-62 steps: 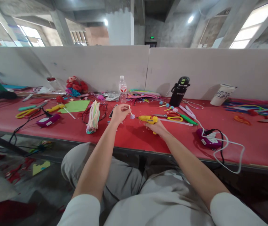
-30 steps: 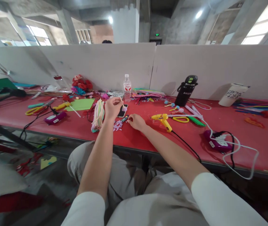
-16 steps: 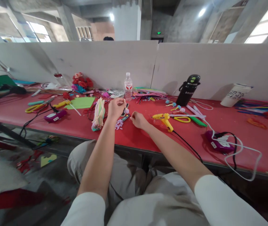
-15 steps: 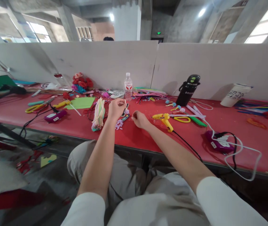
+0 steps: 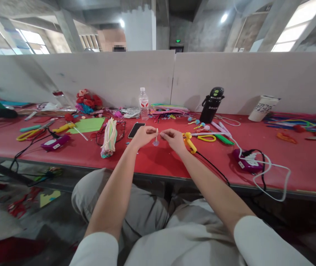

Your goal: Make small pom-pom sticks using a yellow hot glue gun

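Note:
My left hand (image 5: 144, 136) pinches a short cream stem between thumb and fingertips, with a small pale purple flower (image 5: 155, 143) hanging at its lower end above the table. Just to the right, my right hand (image 5: 174, 139) has thumb and forefinger pressed together near the stem; whatever lies between them is too small to make out. A yellow glue gun (image 5: 191, 143) lies on its side close by the right hand. Left of my left hand rests a bundle of pale fuzzy stems (image 5: 109, 137) with coloured ends toward me. A phone (image 5: 136, 130) lies behind the left wrist.
The red table (image 5: 152, 164) carries a water bottle (image 5: 144, 105), a black flask (image 5: 212, 105), a white cup (image 5: 262, 109) and yellow-handled scissors (image 5: 206, 138). Purple power strips (image 5: 248, 162) with loose cables lie right and left. A partition (image 5: 113, 77) stands behind.
My left hand has moved right and lower with the flower stem, now beside the right hand. The phone has come into fuller view. The whole scene has shifted left as my head turned slightly.

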The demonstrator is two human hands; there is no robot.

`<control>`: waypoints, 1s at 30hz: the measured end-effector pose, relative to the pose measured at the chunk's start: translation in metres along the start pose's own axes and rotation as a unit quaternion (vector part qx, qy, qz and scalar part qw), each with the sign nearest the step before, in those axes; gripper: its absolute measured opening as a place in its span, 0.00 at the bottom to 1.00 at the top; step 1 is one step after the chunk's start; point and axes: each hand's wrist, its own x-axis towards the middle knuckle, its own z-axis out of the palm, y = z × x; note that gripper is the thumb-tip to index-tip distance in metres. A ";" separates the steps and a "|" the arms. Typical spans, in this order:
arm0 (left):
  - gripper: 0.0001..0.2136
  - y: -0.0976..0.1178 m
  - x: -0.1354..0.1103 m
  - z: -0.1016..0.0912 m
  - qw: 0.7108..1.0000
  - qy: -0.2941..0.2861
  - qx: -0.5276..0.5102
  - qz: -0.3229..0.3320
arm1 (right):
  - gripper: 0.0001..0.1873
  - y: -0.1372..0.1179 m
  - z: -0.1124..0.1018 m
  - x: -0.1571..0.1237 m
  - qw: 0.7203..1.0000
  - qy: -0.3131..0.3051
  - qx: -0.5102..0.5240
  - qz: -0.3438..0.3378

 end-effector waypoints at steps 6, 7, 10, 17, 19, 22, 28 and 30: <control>0.11 0.000 0.000 0.004 0.999 -0.037 -0.008 0.015 | 0.14 -0.004 -0.004 0.002 0.996 0.029 -0.078 -0.032; 0.11 0.000 0.000 0.004 0.999 -0.042 -0.004 0.017 | 0.14 -0.004 -0.004 0.001 0.996 0.027 -0.080 -0.031; 0.11 -0.001 0.000 0.004 0.998 -0.049 0.012 0.022 | 0.14 -0.004 -0.004 0.001 0.997 0.009 -0.073 -0.031; 0.11 0.000 -0.001 0.007 0.996 -0.047 0.067 0.031 | 0.13 -0.003 -0.003 0.000 0.996 0.009 -0.082 -0.043; 0.12 0.002 -0.002 0.008 0.995 -0.047 0.082 0.034 | 0.13 -0.003 -0.003 0.000 0.995 0.016 -0.093 -0.044; 0.13 0.005 -0.004 0.009 0.995 -0.046 0.079 0.034 | 0.13 -0.003 -0.003 -0.001 0.991 0.021 -0.120 -0.053; 0.13 0.003 -0.005 0.010 0.997 -0.058 0.051 0.031 | 0.13 -0.003 -0.003 -0.003 0.985 0.023 -0.152 -0.076; 0.13 0.002 -0.005 0.010 0.997 -0.054 0.040 0.025 | 0.13 -0.004 -0.004 -0.003 0.985 0.023 -0.155 -0.075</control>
